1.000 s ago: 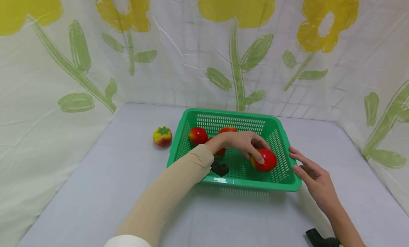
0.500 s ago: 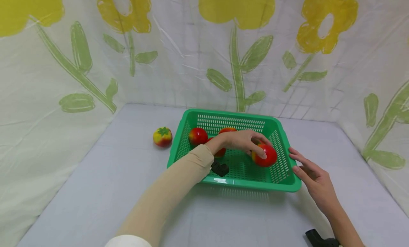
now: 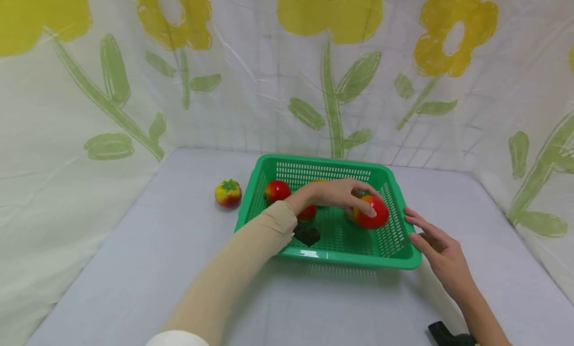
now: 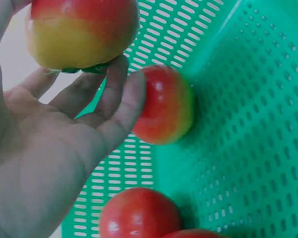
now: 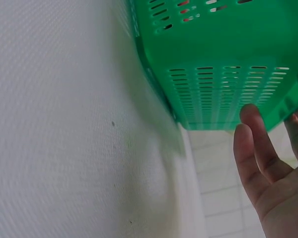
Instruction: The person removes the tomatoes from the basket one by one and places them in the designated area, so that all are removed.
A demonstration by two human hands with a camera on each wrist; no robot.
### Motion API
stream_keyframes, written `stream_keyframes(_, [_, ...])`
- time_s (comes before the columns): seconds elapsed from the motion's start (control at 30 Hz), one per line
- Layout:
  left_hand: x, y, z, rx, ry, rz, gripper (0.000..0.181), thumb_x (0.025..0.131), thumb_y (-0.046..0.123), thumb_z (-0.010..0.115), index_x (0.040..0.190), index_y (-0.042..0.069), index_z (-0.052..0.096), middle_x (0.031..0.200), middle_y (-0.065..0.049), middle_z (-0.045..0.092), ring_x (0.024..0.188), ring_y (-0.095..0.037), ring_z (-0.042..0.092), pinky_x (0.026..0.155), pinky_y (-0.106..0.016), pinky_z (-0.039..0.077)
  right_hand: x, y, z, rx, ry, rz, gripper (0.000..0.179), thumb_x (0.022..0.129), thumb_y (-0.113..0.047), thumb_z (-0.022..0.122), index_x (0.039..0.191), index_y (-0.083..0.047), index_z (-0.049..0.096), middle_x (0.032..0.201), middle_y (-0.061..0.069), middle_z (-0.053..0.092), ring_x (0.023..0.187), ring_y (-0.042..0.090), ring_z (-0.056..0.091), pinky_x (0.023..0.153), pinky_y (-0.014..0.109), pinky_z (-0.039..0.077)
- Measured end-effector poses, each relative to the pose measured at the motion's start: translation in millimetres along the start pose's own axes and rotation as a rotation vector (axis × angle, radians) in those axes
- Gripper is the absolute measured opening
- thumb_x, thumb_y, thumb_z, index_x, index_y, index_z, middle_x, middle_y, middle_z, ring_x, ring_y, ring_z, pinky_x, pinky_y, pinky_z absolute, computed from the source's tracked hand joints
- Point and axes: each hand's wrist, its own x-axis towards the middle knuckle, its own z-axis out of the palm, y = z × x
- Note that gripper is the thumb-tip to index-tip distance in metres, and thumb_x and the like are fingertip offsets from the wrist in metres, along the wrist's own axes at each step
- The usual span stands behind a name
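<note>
My left hand point(image 3: 338, 192) reaches over the green plastic basket point(image 3: 332, 257) and grips a red-and-yellow tomato point(image 3: 377, 215) near the basket's right end. In the left wrist view the green leafy calyx of this tomato point(image 4: 84, 32) faces the palm, and the fingers curl beneath it. My right hand point(image 3: 441, 254) is at the basket's right rim, its fingertips and thumb on the edge. Seen from the right wrist, its fingers point(image 5: 256, 131) lie nearly straight along the slotted side. Other tomatoes point(image 3: 277, 191) lie inside the basket, partly hidden by my left arm.
Left of the basket, a single yellow-red tomato point(image 3: 228, 193) sits on the white tabletop point(image 3: 179, 226). Behind the table hangs a sheet point(image 3: 251, 87) with yellow flowers. Black devices point(image 3: 307, 234) are worn at both wrists.
My left hand has lifted the tomato slightly from the basket's floor, still within the right end. The right hand has stayed at the rim.
</note>
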Motion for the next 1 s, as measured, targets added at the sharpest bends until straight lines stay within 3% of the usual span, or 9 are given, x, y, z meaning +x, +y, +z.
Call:
stream_keyframes(0.2, [-8.8, 13.3, -4.6, 0.087, 0.025, 0.022, 0.045, 0.089, 0.03, 0.073, 0.132, 0.024, 0.06, 0.121, 0.005, 0.058, 0.112, -0.017, 0.051, 0.088, -0.041, 0.054, 0.1, 0, 1, 0.008, 0.003, 0.002, 0.04, 0.102, -0.006, 0.053, 0.142, -0.007, 0.052, 0.151, 0.002, 0.042, 0.115, 0.012, 0.058, 0.086, 0.017, 0.049])
stream_keyframes(0.5, [-26.4, 31.3, -15.8, 0.098, 0.054, 0.033, 0.048, 0.089, 0.03, 0.074, 0.134, 0.023, 0.058, 0.122, 0.004, 0.06, 0.113, -0.015, 0.053, 0.085, -0.039, 0.055, -0.4, -1, 1, 0.004, 0.001, -0.006, 0.041, 0.102, -0.006, 0.053, 0.142, -0.007, 0.052, 0.151, 0.003, 0.042, 0.114, 0.01, 0.058, 0.086, 0.016, 0.049])
stream_keyframes(0.77, [-53.6, 41.8, -31.8, 0.261, 0.092, 0.039, 0.055, 0.087, 0.041, 0.073, 0.138, 0.028, 0.057, 0.125, 0.011, 0.059, 0.118, -0.014, 0.049, 0.09, -0.034, 0.049, 0.4, 0, 1, 0.006, -0.001, 0.004, 0.04, 0.102, -0.009, 0.053, 0.142, -0.008, 0.052, 0.152, 0.002, 0.042, 0.113, 0.011, 0.058, 0.086, 0.016, 0.048])
stream_keyframes(1.0, [-75.2, 45.4, -43.1, 0.288, 0.112, 0.038, 0.057, 0.085, 0.037, 0.075, 0.137, 0.024, 0.057, 0.123, 0.007, 0.06, 0.114, -0.017, 0.052, 0.089, -0.036, 0.051, -0.2, 0, 0, -0.002, 0.001, 0.014, 0.04, 0.102, -0.01, 0.053, 0.143, -0.009, 0.052, 0.152, 0.001, 0.042, 0.111, 0.011, 0.059, 0.086, 0.016, 0.048])
